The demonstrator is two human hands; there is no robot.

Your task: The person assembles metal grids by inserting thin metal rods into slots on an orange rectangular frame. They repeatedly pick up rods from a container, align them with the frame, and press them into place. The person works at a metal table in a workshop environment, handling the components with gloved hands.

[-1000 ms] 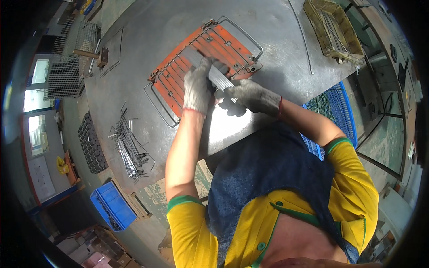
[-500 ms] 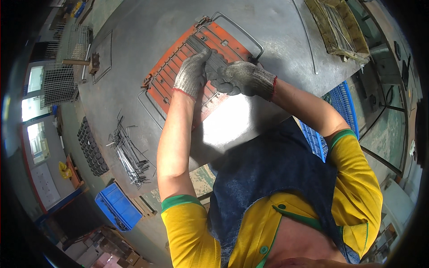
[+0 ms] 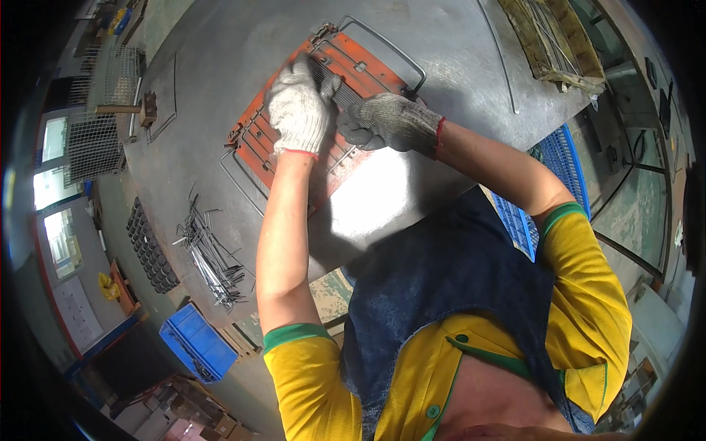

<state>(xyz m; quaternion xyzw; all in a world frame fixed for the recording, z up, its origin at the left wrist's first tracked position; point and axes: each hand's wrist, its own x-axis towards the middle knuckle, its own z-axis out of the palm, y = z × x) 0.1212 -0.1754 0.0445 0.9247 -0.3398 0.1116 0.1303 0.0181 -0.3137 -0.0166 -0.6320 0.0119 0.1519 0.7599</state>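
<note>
A bundle of thin grey metal rods (image 3: 347, 94) lies slantwise above an orange slotted jig (image 3: 246, 140) on the metal table. My right hand (image 3: 393, 121), in a grey-dusted knit glove, is closed around the near end of the bundle. Gloved too, my left hand (image 3: 298, 114) lies over the jig's left part, back upward. Its thumb rests against the rods and its fingers bend at their far end; the fingertips are partly hidden. Several rods sit across the jig's slots, and a bent wire handle (image 3: 390, 45) sticks out at its far right.
Loose bent metal rods (image 3: 213, 261) lie near the table's left edge. A wooden-handled hammer (image 3: 147, 109) and a wire frame (image 3: 175, 95) are at far left. A long rod (image 3: 500, 59) and a worn box (image 3: 540, 37) stand at far right. Blue crates (image 3: 195, 342) are beside the table.
My left hand has moved left and away from me along the rods, turning its back upward. My right hand stays at the near end of the bundle, with only a slight shift.
</note>
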